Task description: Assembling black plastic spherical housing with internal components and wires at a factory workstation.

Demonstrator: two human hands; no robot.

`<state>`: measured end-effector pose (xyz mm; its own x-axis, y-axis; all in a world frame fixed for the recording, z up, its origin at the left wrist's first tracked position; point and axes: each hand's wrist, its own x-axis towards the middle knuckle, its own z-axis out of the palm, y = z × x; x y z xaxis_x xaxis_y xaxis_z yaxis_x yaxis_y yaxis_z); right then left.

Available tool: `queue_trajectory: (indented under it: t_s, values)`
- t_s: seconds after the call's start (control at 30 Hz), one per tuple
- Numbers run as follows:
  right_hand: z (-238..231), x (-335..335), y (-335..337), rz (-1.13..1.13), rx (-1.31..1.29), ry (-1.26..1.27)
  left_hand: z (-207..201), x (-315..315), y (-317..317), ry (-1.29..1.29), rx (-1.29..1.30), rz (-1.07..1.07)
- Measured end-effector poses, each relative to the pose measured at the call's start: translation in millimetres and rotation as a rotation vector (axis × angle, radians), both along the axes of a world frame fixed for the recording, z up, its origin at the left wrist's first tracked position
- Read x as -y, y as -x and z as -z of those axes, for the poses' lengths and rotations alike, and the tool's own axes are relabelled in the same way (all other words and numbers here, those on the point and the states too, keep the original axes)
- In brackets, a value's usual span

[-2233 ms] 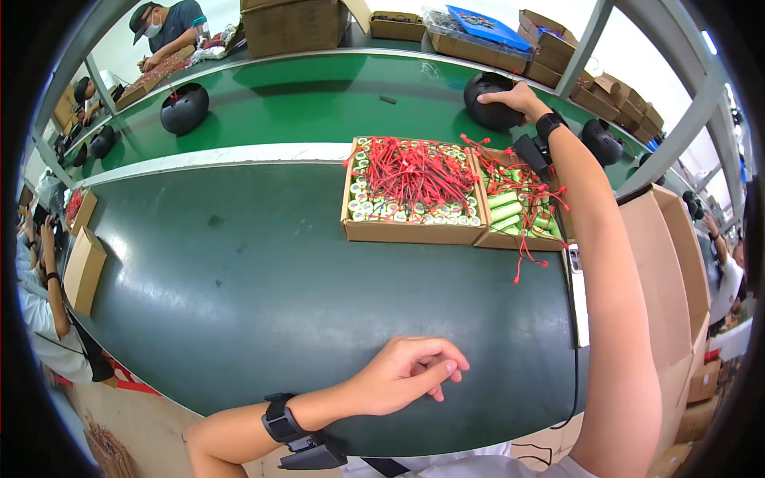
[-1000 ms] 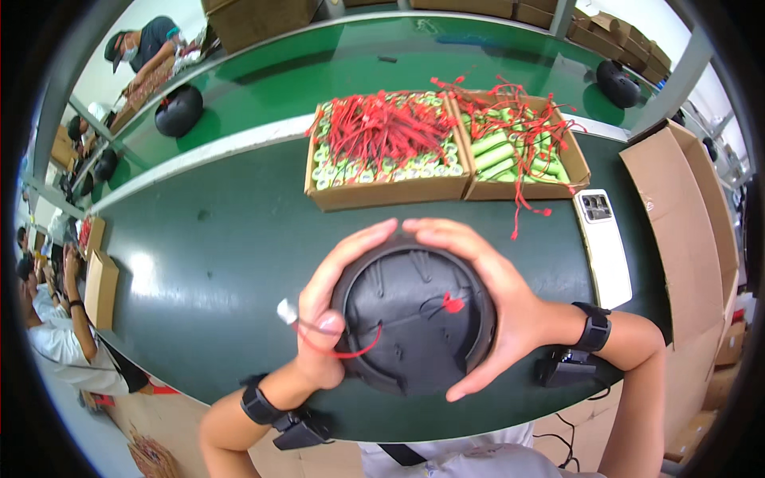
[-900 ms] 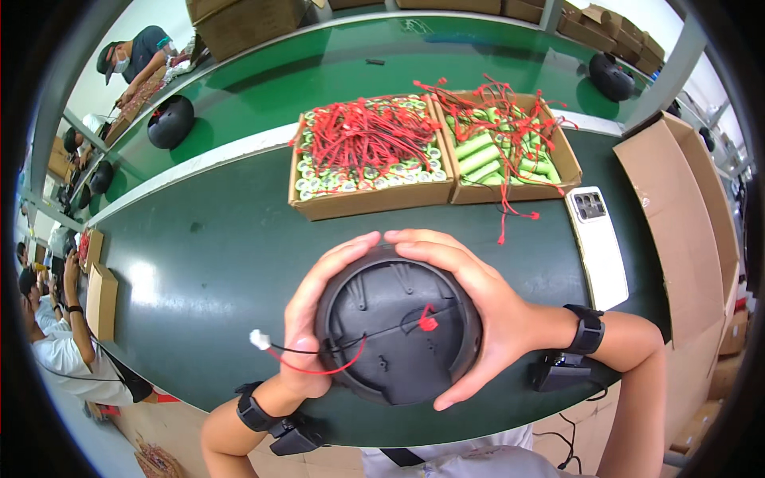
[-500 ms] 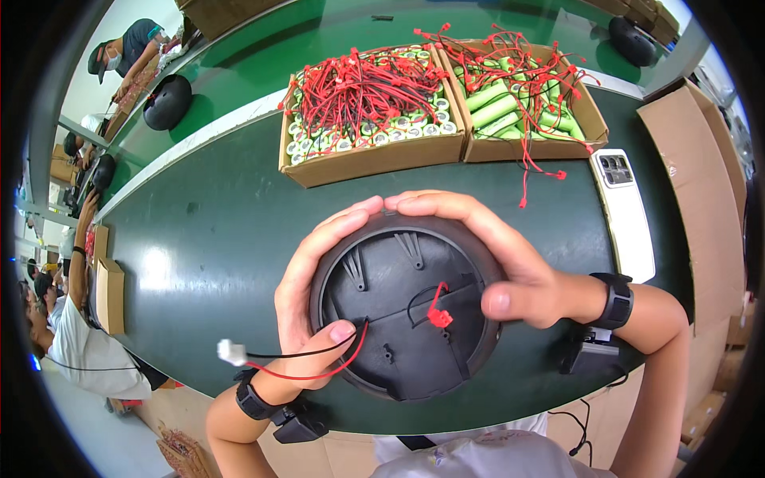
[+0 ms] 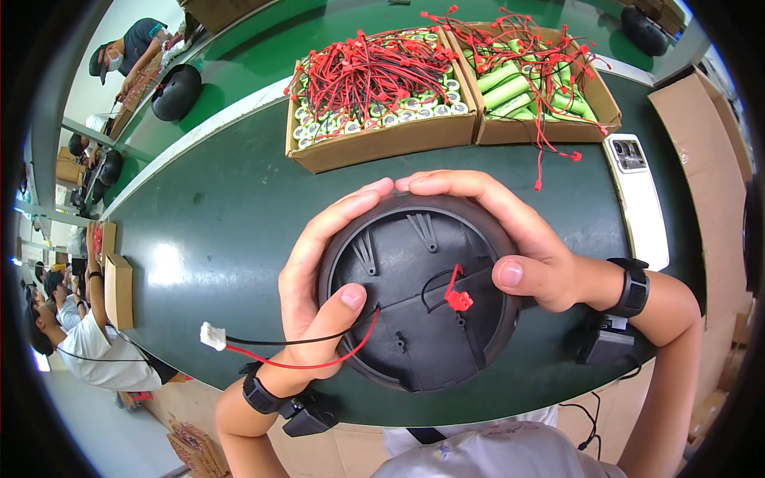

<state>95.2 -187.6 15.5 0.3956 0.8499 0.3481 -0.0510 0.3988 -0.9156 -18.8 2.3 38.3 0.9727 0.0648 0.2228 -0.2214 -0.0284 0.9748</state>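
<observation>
A round black plastic housing (image 5: 426,334), hollow side up, is held between both my hands over the dark green table. My left hand (image 5: 319,279) wraps its left wall, thumb over the rim. Around the right wall curls my right hand (image 5: 526,239), its thumb resting at the rim. The fingertips of both hands nearly meet at the far edge. Inside, a red connector (image 5: 458,300) on short red and black leads lies on the housing floor. A white connector (image 5: 213,335) on longer red and black wires leaves a hole in the floor and hangs past my left thumb.
Two cardboard boxes stand at the back: the left box (image 5: 390,151) and the right box (image 5: 550,134) hold green battery cells with red-plugged wires. A white phone (image 5: 641,207) lies at the right, beside a cardboard sheet (image 5: 693,175). Co-workers sit along the left.
The housing and both hands have shifted slightly right and away from me in the picture, along with a slight shift of the whole view. The grip stays the same.
</observation>
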Motion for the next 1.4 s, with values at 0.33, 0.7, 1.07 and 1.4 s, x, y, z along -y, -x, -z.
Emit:
queue_trajectory:
  t_s: [0.33,0.7,1.07,1.4]
  values:
    - [-0.9,0.2,-2.0,-0.002,0.03,-0.01,-0.9,1.7,-0.9,0.013,0.003,0.005]
    - [-5.9,-0.3,1.5,0.035,-0.027,0.159,3.8,-5.3,-0.5,-0.004,0.028,0.045]
    - [-4.7,-0.4,1.5,0.027,-0.02,0.148,0.8,-1.3,1.4,0.03,-0.015,0.018]
    - [-3.9,-2.1,1.6,0.036,0.003,0.139,-0.4,-1.1,1.4,0.039,-0.012,0.016]
